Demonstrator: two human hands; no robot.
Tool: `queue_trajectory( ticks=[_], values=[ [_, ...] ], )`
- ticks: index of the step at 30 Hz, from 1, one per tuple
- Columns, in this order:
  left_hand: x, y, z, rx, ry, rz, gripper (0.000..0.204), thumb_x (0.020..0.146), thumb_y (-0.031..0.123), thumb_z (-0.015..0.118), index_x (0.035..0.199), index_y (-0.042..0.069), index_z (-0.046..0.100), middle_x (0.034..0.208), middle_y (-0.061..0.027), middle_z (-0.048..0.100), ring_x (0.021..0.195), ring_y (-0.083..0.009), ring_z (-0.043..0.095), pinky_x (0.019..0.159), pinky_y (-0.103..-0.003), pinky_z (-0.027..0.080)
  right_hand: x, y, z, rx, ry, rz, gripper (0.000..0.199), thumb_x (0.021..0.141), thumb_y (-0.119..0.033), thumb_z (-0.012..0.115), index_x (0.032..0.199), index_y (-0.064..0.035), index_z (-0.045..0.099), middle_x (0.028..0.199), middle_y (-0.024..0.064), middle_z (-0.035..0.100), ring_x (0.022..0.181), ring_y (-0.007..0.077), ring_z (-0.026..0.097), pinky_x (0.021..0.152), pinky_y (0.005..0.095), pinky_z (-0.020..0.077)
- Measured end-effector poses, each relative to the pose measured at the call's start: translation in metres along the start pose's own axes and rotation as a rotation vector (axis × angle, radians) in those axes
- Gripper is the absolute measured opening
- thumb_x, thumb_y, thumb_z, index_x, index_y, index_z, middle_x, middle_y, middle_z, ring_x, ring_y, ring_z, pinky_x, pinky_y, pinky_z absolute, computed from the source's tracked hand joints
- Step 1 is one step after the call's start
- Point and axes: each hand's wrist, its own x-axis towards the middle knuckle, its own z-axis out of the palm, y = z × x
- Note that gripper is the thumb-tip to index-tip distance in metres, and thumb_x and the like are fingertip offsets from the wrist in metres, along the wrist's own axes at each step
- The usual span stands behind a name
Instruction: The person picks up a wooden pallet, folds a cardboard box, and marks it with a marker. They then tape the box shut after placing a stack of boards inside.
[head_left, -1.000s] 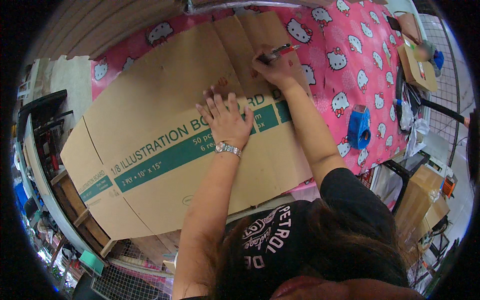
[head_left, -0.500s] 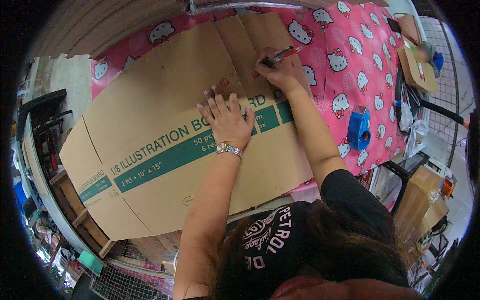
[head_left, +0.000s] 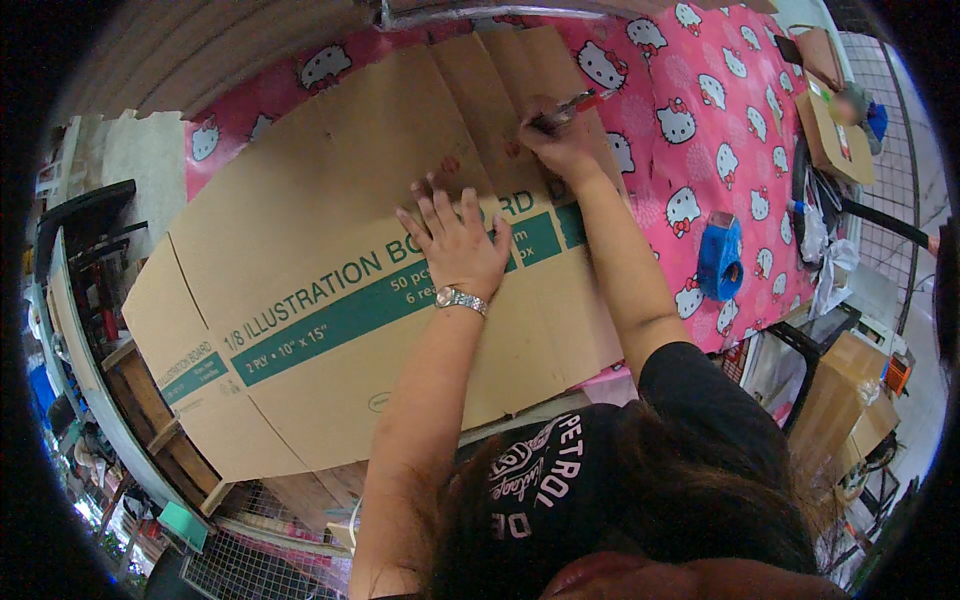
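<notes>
under your left hand [head_left: 455, 240] the flattened cardboard box [head_left: 330, 270] lies spread across the pink patterned tablecloth [head_left: 720, 110], and your palm is pressed flat on it with fingers splayed, gripping nothing. beyond those fingertips and a little to the right, your right hand [head_left: 560, 145] is closed around a red-handled cutter [head_left: 570, 105], its tip down on a top flap of the box. to do this stroke well, i'd judge you should keep the flat hand bearing down close beside the line but clear of the blade's path, so the panel cannot slide or lift. draw the tool in one steady pull with light pressure, not forcing it through the layers. well off to the right of the cutting hand, a blue tape dispenser [head_left: 722, 258] sits on the cloth, apart from the cardboard and out of the way.
</notes>
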Motion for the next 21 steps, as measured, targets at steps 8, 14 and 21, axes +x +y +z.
queue_trajectory(
  ticks=[8,14,21],
  values=[
    [0.0,0.0,-0.001,-0.011,-0.006,0.001,0.049,0.078,0.037,0.053,0.115,0.005,0.054,0.133,-0.0263,0.039,0.133,-0.0431,0.022,0.108,-0.061,0.005,-0.001,-0.009,0.005,0.079,0.026,0.087,0.019,0.066,-0.008,0.07,0.076,-0.0053,0.054,0.072,0.0042,0.057,0.07,0.0148,0.056,0.062,0.0299,0.0454],
    [0.0,0.0,-0.001,-0.038,0.015,0.005,0.046,0.078,0.035,0.054,0.113,0.005,0.053,0.135,-0.0264,0.036,0.133,-0.0429,0.023,0.108,-0.061,0.007,0.002,0.002,0.008,0.031,0.112,-0.035,0.02,0.063,-0.009,0.071,0.074,-0.0055,0.055,0.07,0.0047,0.057,0.067,0.0149,0.056,0.059,0.0305,0.0449],
    [0.0,-0.001,0.001,-0.031,-0.018,-0.017,0.047,0.078,0.035,0.054,0.114,0.005,0.053,0.136,-0.0264,0.036,0.133,-0.0429,0.022,0.108,-0.061,0.008,0.002,-0.02,-0.005,-0.3,0.092,-0.033,0.016,0.072,-0.002,0.063,0.087,-0.0016,0.055,0.073,0.0076,0.059,0.066,0.0169,0.06,0.059,0.0303,0.049]
  ],
)
